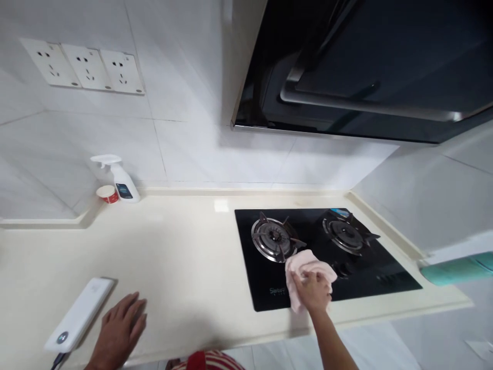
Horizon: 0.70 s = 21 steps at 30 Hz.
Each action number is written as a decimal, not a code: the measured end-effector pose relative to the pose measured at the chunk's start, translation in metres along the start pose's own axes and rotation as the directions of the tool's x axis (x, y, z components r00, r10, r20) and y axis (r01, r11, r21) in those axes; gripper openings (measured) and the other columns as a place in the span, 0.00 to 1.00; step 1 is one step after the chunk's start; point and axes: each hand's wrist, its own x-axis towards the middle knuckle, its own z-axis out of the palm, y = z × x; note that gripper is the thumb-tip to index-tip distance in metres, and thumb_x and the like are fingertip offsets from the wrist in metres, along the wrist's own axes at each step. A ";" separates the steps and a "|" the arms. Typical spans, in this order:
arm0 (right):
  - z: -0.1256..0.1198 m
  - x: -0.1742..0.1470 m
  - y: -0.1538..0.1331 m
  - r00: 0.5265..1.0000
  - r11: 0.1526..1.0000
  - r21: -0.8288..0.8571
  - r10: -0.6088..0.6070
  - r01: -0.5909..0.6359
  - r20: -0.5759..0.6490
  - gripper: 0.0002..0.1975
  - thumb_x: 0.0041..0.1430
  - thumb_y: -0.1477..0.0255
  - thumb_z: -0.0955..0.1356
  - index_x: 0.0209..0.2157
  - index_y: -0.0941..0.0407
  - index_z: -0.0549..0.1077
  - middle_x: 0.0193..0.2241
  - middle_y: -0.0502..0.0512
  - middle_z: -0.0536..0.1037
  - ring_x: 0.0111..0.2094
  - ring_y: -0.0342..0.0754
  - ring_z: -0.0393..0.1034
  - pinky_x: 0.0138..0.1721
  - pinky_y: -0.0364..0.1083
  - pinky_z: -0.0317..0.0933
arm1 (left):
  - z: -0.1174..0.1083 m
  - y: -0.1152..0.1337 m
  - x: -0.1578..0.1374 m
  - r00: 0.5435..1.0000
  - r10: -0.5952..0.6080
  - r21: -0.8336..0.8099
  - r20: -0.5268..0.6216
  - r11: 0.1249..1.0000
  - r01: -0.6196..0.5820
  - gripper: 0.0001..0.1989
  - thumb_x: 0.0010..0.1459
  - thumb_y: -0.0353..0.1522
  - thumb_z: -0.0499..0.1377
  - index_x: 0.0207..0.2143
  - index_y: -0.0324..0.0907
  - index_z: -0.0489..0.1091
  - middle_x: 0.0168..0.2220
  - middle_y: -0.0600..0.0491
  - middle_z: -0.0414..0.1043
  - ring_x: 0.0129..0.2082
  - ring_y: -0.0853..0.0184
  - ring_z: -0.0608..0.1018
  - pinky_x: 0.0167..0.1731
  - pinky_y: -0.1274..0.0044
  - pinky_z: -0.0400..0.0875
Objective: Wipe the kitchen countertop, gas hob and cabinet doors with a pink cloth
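Note:
My right hand presses a pale pink cloth onto the front of the black glass gas stove, with the fingers bent into the folds. The cloth lies just in front of the left burner and beside the control knobs, partly hiding the stove's front edge. On the cream countertop my left hand rests palm down, fingers stretched out and nothing in it. Close to its left is a long white device with a dark cable.
A white spray bottle and a small red-and-white tub stand in the back left corner. The black range hood overhangs the stove. The right burner has a raised pan support. A green roll lies past the right edge.

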 end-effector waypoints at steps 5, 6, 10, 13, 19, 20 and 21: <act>0.019 -0.056 -0.036 0.956 0.949 -0.119 -0.289 0.292 0.044 0.21 0.62 0.58 0.62 0.50 0.55 0.73 0.55 0.65 0.67 0.53 0.65 0.62 0.49 0.60 0.61 | -0.003 0.002 0.000 0.996 0.054 0.023 -0.070 0.998 -0.052 0.17 0.62 0.43 0.56 0.51 0.50 0.72 0.58 0.50 0.71 0.57 0.57 0.71 0.49 0.65 0.66; 0.022 -0.070 -0.043 0.929 0.922 -0.115 -0.367 0.370 0.048 0.20 0.62 0.59 0.63 0.50 0.55 0.73 0.55 0.64 0.68 0.52 0.64 0.63 0.48 0.59 0.61 | -0.003 0.003 0.000 0.994 0.067 0.029 -0.081 0.997 -0.065 0.17 0.62 0.43 0.57 0.51 0.51 0.72 0.57 0.50 0.71 0.56 0.57 0.72 0.49 0.66 0.66; 0.033 -0.108 -0.073 0.801 0.801 -0.029 -0.597 0.598 0.042 0.17 0.61 0.62 0.65 0.47 0.54 0.75 0.53 0.63 0.70 0.51 0.63 0.63 0.51 0.59 0.61 | -0.005 0.004 -0.002 0.992 0.093 0.045 -0.090 0.995 -0.090 0.18 0.61 0.43 0.59 0.52 0.52 0.71 0.57 0.51 0.71 0.57 0.59 0.71 0.50 0.68 0.67; 0.043 -0.103 -0.100 0.652 0.655 0.055 -0.756 0.754 0.062 0.17 0.59 0.63 0.66 0.49 0.50 0.74 0.55 0.59 0.70 0.57 0.63 0.60 0.55 0.59 0.58 | -0.005 0.004 -0.004 0.990 0.100 0.056 -0.100 0.994 -0.095 0.18 0.61 0.43 0.59 0.52 0.52 0.72 0.58 0.51 0.72 0.58 0.59 0.71 0.52 0.68 0.67; 0.067 -0.034 -0.183 0.585 0.592 0.029 -0.802 0.805 0.123 0.29 0.61 0.62 0.63 0.64 0.50 0.64 0.67 0.59 0.57 0.63 0.62 0.56 0.60 0.58 0.53 | -0.012 0.012 -0.007 0.987 0.119 0.115 -0.105 0.988 -0.107 0.18 0.62 0.41 0.59 0.53 0.51 0.71 0.59 0.51 0.71 0.59 0.60 0.70 0.53 0.68 0.66; 0.070 -0.017 -0.199 0.597 0.603 0.000 -0.790 0.798 0.136 0.30 0.62 0.62 0.63 0.64 0.51 0.63 0.68 0.60 0.54 0.64 0.62 0.55 0.61 0.58 0.52 | -0.014 0.014 -0.007 0.987 0.123 0.126 -0.108 0.986 -0.109 0.18 0.62 0.41 0.59 0.53 0.51 0.71 0.59 0.51 0.70 0.59 0.60 0.70 0.53 0.68 0.66; 0.073 0.001 -0.214 0.604 0.607 -0.028 -0.783 0.794 0.149 0.30 0.62 0.62 0.63 0.65 0.52 0.63 0.69 0.61 0.53 0.64 0.62 0.54 0.62 0.58 0.51 | -0.016 0.016 -0.008 0.986 0.126 0.134 -0.110 0.985 -0.111 0.18 0.62 0.40 0.59 0.53 0.50 0.71 0.59 0.51 0.70 0.59 0.60 0.69 0.53 0.69 0.66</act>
